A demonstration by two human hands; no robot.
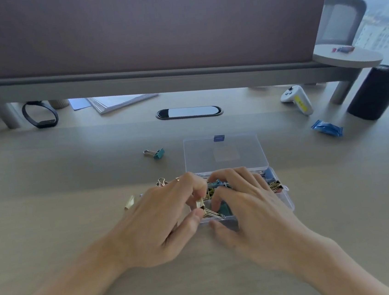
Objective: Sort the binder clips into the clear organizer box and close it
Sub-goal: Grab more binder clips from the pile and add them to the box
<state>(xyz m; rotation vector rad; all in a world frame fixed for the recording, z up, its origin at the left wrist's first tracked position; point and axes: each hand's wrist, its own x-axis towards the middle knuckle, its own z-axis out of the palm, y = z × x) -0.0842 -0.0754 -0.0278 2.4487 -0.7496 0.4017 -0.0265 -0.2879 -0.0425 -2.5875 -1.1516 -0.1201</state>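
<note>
Desk (71, 172), stray teal clip (158, 153) behind: left hand (162, 220) pinches gold clip (200, 205) over box (288, 200); right hand (250, 208), grip unclear.

Clear glossy plastic organizer box (225, 153) on matt wood-grain desk (71, 174); shiny metal clips (204, 206).

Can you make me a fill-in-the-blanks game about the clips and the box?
1. The left hand pinches a ____ binder clip over the organizer box.
2. The box's clear lid is ____.
3. A teal clip lies alone on the desk, to the ____ of the lid.
Missing words: gold; open; left.
</note>
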